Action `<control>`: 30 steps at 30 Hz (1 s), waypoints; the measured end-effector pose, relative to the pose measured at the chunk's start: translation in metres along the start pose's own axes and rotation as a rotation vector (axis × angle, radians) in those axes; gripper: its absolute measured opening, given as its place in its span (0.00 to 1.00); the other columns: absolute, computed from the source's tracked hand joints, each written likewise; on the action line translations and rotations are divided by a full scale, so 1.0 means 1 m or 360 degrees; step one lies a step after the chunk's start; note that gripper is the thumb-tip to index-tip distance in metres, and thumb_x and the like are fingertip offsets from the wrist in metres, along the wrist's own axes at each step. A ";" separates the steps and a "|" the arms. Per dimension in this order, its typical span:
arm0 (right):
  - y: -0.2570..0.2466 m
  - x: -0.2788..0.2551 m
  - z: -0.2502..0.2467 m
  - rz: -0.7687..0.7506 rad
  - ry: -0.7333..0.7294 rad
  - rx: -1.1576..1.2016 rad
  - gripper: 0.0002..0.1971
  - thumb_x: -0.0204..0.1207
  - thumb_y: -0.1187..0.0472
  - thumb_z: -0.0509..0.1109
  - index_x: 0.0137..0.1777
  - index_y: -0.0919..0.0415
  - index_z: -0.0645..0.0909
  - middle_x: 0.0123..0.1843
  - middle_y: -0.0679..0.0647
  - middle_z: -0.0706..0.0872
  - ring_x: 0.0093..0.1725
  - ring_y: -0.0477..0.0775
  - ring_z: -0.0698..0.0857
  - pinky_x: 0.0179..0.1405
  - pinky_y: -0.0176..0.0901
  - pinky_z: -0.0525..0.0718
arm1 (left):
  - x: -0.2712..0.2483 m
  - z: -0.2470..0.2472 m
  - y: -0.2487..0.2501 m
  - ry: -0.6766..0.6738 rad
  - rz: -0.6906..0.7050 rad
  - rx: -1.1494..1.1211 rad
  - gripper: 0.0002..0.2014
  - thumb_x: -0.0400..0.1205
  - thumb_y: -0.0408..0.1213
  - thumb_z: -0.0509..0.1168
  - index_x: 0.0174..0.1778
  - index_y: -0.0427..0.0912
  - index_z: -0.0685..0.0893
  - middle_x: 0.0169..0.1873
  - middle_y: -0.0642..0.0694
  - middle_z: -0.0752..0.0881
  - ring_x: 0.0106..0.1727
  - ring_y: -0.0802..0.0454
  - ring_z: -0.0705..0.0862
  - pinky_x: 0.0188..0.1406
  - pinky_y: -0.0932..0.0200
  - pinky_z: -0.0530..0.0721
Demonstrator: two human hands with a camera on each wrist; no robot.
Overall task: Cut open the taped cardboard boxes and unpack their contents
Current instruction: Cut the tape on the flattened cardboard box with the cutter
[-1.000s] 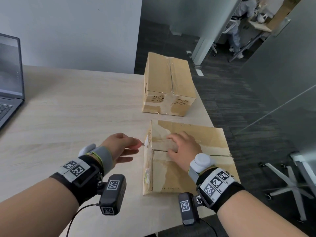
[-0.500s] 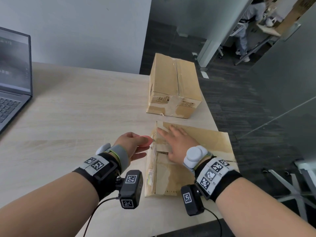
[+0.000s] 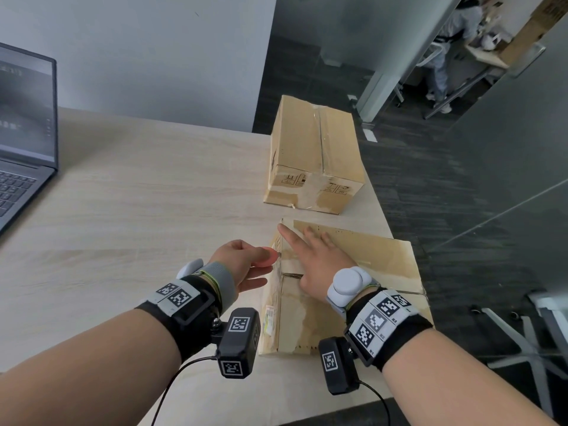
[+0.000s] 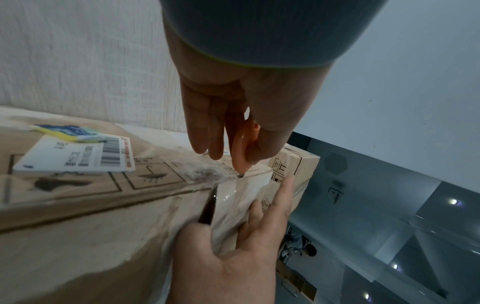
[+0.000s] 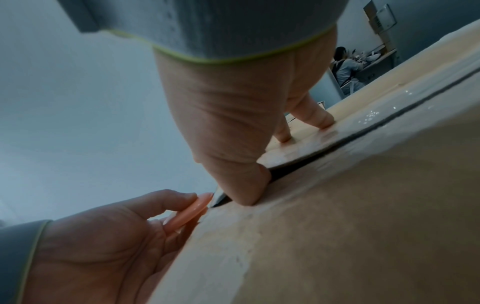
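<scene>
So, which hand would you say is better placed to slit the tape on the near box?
Left hand: it pinches the cutter at the box edge; the right hand lies flat on top.

We see matt brown cardboard on the near box (image 3: 353, 272) with glossy clear tape (image 4: 241, 197) over its seam, a smooth pink plastic cutter (image 3: 266, 256), and a pale wood-grain surface (image 3: 138, 210).

Light wood-grain table (image 3: 138, 210): open laptop (image 3: 21, 142) at 9 o'clock, taped cardboard box (image 3: 313, 155) at 1 o'clock, flat cardboard box (image 3: 368, 272) at 4 o'clock.
</scene>
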State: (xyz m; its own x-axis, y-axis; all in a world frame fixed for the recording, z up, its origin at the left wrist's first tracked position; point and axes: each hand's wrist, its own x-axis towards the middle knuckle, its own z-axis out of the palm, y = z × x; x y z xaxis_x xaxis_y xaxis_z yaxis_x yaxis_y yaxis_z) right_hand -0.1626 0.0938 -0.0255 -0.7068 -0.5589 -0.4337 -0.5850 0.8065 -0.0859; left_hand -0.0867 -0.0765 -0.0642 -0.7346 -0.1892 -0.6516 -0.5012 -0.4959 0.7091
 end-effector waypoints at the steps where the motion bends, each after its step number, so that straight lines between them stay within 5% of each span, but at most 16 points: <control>1: 0.000 0.000 -0.001 -0.0001 -0.0004 0.0003 0.54 0.76 0.62 0.64 0.77 0.21 0.24 0.90 0.56 0.48 0.88 0.74 0.50 0.80 0.70 0.67 | 0.000 0.001 0.000 -0.0003 -0.0006 0.0010 0.14 0.78 0.32 0.76 0.42 0.44 0.74 0.48 0.40 0.95 0.51 0.42 0.94 0.47 0.45 0.92; 8: -0.001 -0.001 -0.003 0.0002 -0.0025 -0.0002 0.53 0.77 0.62 0.64 0.77 0.20 0.26 0.90 0.55 0.47 0.88 0.74 0.49 0.81 0.70 0.66 | -0.002 -0.001 -0.001 -0.0038 0.0009 0.0117 0.14 0.79 0.32 0.76 0.42 0.43 0.75 0.46 0.42 0.95 0.51 0.43 0.94 0.54 0.42 0.92; 30: -0.001 -0.004 -0.007 0.0036 -0.0090 0.0062 0.50 0.77 0.63 0.63 0.83 0.25 0.34 0.91 0.54 0.44 0.88 0.72 0.47 0.85 0.64 0.60 | -0.006 -0.009 -0.013 -0.0205 -0.0053 0.0326 0.15 0.78 0.35 0.78 0.44 0.43 0.75 0.47 0.42 0.95 0.49 0.47 0.95 0.45 0.49 0.91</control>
State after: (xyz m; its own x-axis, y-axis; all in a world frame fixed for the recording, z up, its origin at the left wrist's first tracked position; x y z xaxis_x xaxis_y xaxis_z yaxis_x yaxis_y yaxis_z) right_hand -0.1620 0.0940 -0.0174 -0.6953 -0.5295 -0.4860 -0.5525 0.8263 -0.1097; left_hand -0.0716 -0.0765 -0.0714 -0.7616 -0.0594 -0.6453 -0.5991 -0.3152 0.7361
